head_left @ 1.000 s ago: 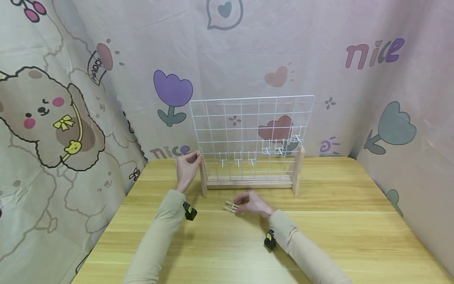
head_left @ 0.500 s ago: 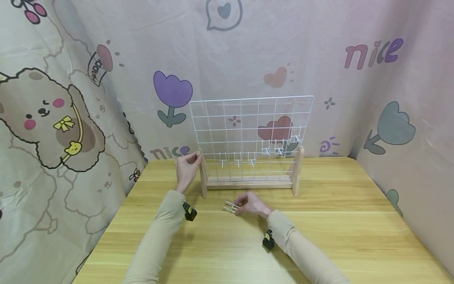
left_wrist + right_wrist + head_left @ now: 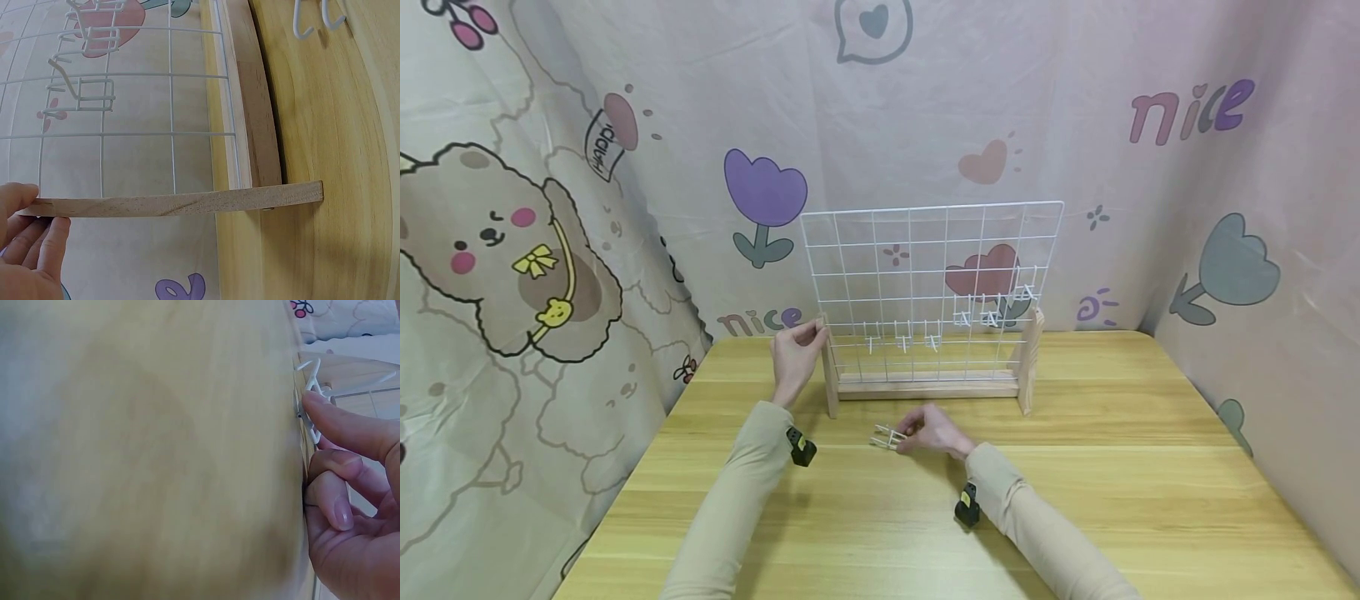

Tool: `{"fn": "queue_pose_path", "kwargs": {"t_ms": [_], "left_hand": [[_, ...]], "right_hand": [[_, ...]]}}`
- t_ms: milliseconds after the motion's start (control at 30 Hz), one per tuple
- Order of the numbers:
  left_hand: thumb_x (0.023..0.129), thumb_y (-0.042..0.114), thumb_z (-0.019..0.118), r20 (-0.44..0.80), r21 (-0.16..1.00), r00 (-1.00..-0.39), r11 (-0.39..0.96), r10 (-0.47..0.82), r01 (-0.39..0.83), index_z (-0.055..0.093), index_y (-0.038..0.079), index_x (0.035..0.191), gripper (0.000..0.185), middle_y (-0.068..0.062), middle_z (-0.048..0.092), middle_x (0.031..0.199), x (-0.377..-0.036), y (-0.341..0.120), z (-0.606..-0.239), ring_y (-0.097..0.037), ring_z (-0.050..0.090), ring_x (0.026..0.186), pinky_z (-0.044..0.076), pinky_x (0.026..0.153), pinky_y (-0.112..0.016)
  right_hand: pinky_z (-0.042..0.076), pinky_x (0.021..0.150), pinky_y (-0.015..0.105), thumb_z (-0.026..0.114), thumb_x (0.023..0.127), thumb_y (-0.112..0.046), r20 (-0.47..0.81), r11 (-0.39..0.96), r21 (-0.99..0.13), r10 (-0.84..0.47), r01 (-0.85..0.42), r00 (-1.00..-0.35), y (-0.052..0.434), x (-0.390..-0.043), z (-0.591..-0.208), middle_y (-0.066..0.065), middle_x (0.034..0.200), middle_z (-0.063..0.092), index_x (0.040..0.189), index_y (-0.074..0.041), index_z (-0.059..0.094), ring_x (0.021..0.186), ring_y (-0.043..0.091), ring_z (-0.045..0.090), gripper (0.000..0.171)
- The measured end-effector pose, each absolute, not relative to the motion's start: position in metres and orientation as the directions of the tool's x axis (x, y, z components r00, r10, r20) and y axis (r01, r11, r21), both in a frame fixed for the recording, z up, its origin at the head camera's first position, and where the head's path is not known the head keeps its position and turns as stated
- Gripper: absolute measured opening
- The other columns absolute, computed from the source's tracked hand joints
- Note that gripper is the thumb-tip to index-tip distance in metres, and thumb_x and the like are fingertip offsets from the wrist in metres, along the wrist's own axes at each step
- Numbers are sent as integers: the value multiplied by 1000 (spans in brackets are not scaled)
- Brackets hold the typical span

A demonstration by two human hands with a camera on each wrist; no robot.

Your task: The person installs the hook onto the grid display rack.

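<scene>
At the rack's left end, my left hand (image 3: 795,357) pinches the top of the wooden upright (image 3: 175,203) between thumb and fingers. My right hand (image 3: 934,431) is low over the table in front of the rack, its fingertips gripping a white wire hook (image 3: 887,437) whose prongs point left. In the right wrist view a finger lies against this hook (image 3: 314,403); part of it is hidden. The white wire grid (image 3: 932,207) leans back in its wooden stand (image 3: 928,393). Several similar hooks (image 3: 904,342) hang on it, in stepped rows rising to the right.
The wood-grain table (image 3: 865,533) spreads around the rack and toward the front. Behind it hangs a printed curtain (image 3: 880,125), which also runs along the left and right sides. Each wrist carries a small black camera (image 3: 801,447).
Almost nothing differs. The right wrist has shifted very slightly to the left, and the hook in the right hand has barely moved. The left hand stays on the upright.
</scene>
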State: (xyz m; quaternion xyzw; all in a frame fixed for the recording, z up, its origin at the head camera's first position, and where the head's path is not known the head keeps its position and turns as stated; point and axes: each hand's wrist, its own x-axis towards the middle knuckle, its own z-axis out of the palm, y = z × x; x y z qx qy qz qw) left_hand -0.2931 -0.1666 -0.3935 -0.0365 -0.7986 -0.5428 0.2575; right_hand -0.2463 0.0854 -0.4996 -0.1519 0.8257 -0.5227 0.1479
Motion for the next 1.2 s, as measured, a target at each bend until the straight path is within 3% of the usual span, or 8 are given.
{"fn": "queue_pose_path", "kwargs": {"t_ms": [1200], "left_hand": [[91,10,73,440,857,-867,396,-234,328,72,-1,117,28,-21,74,113,-292,-165,-393,-36,75,100,51,69,-1]], "right_hand": [[52,70,22,85,74,-4,-76,407,-909,-382,-94,-921,84,-245,-501,9,82,72,89,2,73,73,12,60,20]]}}
